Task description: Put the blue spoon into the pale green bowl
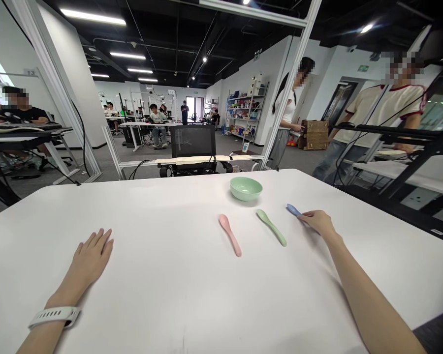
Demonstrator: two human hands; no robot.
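Note:
On the right of the white table (162, 300), my right hand (319, 223) pinches a blue spoon (293, 210); its bowl end points away to the left and my fingers hide the handle. Left of it lies a green spoon (272, 228), slanting across the tabletop. Further left is a pink spoon (230, 236), apart from the green one. Behind the spoons stands an upright light green bowl (245, 189). My left hand (92, 255) rests palm down at the left, fingers stretched out, holding nothing and far from the spoons.
A metal frame (295, 64) rises beyond the table's far edge. A black office chair (193, 141) stands behind it. Two people (290, 103) are on the right past the table, near a dark rack (402, 142). Other people sit at desks further back.

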